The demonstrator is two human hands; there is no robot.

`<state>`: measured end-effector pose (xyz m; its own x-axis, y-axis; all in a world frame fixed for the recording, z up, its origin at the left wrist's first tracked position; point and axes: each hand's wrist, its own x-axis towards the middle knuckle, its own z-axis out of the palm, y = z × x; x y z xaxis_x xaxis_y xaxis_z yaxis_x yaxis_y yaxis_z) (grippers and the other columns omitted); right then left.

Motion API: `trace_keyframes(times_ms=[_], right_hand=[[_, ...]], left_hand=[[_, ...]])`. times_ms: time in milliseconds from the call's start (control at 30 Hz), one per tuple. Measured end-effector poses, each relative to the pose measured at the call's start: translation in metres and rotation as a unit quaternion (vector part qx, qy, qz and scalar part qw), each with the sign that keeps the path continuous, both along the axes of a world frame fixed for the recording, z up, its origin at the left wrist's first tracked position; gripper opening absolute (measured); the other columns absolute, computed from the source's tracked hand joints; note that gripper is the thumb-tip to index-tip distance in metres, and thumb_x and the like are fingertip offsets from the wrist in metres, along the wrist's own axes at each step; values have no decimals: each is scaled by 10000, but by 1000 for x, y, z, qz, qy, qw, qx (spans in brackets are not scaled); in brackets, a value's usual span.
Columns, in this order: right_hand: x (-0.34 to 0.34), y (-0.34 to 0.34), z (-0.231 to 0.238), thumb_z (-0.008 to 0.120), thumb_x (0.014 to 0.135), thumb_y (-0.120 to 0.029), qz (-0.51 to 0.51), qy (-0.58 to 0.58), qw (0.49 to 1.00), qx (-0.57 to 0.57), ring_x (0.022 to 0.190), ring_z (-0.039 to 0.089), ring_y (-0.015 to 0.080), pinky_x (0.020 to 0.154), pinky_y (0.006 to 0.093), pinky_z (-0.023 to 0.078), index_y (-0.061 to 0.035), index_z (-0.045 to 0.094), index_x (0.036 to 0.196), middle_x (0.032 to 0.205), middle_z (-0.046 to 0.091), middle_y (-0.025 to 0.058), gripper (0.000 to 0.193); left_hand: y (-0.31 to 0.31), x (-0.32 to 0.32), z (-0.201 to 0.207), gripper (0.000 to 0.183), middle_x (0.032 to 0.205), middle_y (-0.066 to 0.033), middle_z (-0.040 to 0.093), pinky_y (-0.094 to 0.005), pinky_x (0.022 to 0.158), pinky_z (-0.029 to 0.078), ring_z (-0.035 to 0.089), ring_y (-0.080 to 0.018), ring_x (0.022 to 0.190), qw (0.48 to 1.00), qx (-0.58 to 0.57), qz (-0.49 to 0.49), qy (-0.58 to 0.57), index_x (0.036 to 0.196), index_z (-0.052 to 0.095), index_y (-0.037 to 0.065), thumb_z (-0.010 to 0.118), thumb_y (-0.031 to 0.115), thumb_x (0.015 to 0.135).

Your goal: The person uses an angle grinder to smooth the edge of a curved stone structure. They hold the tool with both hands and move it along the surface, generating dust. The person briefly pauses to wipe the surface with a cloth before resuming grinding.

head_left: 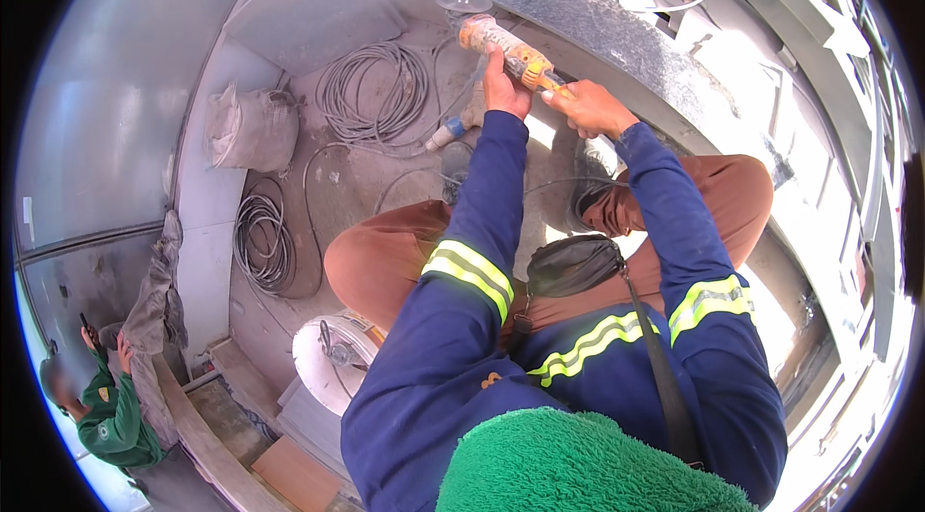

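An orange and yellow angle grinder (pixel 508 50), coated in pale dust, is held out in front of me. My left hand (pixel 507 88) is closed round the underside of its body. Behind it, my right hand (pixel 593 110) grips the rear handle. The grinder's disc (pixel 463 1) is beside the near edge of a long grey speckled slab (pixel 578 16); whether they touch I cannot tell. Pale dust hangs around the disc.
Coiled cables (pixel 374 93) lie on the dusty floor, with a second coil (pixel 262 242) nearer. A blue-ended connector (pixel 446 133), a dusty sack (pixel 252 127) and a round white fixture (pixel 332 363) are around me. At far left, a person in green (pixel 116 420) holds a dark object.
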<state>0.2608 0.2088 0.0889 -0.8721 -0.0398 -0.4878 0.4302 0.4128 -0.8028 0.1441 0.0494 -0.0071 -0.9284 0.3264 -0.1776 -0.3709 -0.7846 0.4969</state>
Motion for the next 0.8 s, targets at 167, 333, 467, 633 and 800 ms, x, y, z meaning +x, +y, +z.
trace_keyframes(times_ms=[167,333,467,633,800], right_hand=[[8,1,1,625,1017,-588,-7,12,1000,2,529,612,182,498,347,484,43,696,1186,652,579,44,658],[-1,1,0,637,1014,-591,-2,4,1000,1,518,602,171,478,341,465,48,693,1163,641,566,34,659],[-15,-1,-3,659,1015,-575,-11,-2,1000,-21,503,589,164,457,339,443,45,693,1161,633,553,26,638],[-33,-7,-7,664,1020,-568,-19,-6,998,-52,501,584,159,452,341,434,43,697,1182,627,551,24,633],[-40,-7,-9,649,1020,-606,-8,-7,1000,-26,500,565,132,441,305,430,12,689,1238,687,583,32,657]], left_hand=[[4,5,-6,481,1213,-112,678,-491,985,573,694,-282,1111,1000,5,7,-7,1387,536,51,543,455,1126],[5,-4,-9,497,1201,-109,684,-485,983,572,695,-273,1104,1000,4,11,-9,1374,548,41,557,468,1119],[2,-18,-9,495,1199,-108,683,-485,982,571,695,-273,1102,999,-5,14,-29,1367,550,38,558,467,1119],[-6,-38,-11,473,1197,-106,679,-486,984,568,693,-275,1105,1000,-13,7,-18,1358,553,36,546,450,1127],[-2,-51,-16,549,1154,-195,658,-666,963,550,687,-404,1074,999,-38,28,8,1331,510,17,438,525,1136]])
